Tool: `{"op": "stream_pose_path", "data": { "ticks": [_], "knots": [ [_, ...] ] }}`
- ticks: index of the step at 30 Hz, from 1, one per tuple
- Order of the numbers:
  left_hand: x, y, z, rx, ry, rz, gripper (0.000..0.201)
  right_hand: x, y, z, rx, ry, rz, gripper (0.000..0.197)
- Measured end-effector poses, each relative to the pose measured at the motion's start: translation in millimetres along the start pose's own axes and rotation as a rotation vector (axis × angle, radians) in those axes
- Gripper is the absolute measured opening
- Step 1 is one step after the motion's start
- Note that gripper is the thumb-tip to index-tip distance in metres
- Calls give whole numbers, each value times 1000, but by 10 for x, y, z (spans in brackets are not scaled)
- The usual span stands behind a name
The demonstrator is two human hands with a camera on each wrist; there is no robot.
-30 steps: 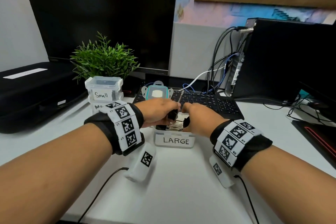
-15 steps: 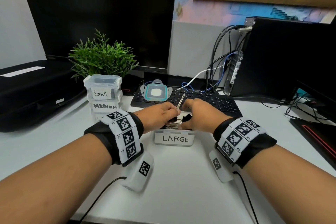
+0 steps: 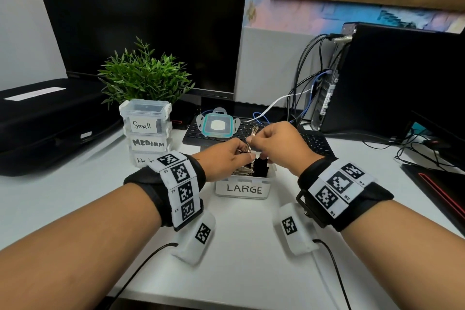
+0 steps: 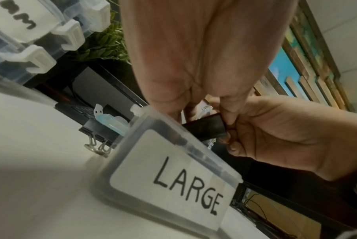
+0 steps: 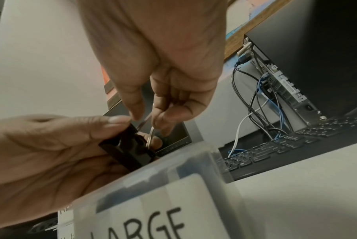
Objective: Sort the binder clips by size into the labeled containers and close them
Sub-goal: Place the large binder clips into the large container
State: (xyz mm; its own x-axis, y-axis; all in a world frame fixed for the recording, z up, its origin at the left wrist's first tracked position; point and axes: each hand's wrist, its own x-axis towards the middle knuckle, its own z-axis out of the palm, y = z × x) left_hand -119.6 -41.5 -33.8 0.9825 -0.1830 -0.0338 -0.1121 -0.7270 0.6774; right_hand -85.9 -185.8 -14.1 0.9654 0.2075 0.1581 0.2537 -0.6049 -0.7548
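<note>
Head view: clip (image 3: 259, 167) stands over the LARGE box (image 3: 242, 187), body low, wire handles pointing up; left hand (image 3: 224, 158) grips the body, right hand (image 3: 276, 143) pinches a handle.
Left wrist view: black body lies crosswise above the box rim.
Right wrist view: right fingertips (image 5: 161, 119) sit directly above the body, nearer the handle.

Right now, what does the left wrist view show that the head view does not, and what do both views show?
Only the left wrist view shows a binder clip lying on the desk beside the LARGE box; the left hand hides that spot from the head. Only the head view shows the Small box label, the monitor and the whole lid on the keyboard. Both show the two hands gripping one black clip above the LARGE box, with the right hand pinching its wire handle.
</note>
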Motion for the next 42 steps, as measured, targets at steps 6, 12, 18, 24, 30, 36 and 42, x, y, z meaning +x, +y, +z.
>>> {"op": "stream_pose_path", "data": {
  "ticks": [6,12,18,24,30,36,42],
  "knots": [
    [23,-84,22,-158,-4,23,30,17,28,-1,-4,15,6,20],
    [17,-209,-3,-284,290,85,33,-32,9,-74,-70,-120,-81,15],
    [15,-166,-112,144,163,26,21,-35,-24,-40,-100,-177,-125,15],
    [44,-121,-142,261,25,59,21,-20,-13,-48,-87,-135,-113,14],
    [78,-172,-192,242,6,41,19,-33,15,-40,-96,-157,-118,20],
    [105,-197,-182,250,-15,31,16,-23,-3,-12,-87,-138,-173,17],
    [117,-208,-183,231,-23,30,15,-45,-50,23,-272,-191,-240,12]
  ]
}}
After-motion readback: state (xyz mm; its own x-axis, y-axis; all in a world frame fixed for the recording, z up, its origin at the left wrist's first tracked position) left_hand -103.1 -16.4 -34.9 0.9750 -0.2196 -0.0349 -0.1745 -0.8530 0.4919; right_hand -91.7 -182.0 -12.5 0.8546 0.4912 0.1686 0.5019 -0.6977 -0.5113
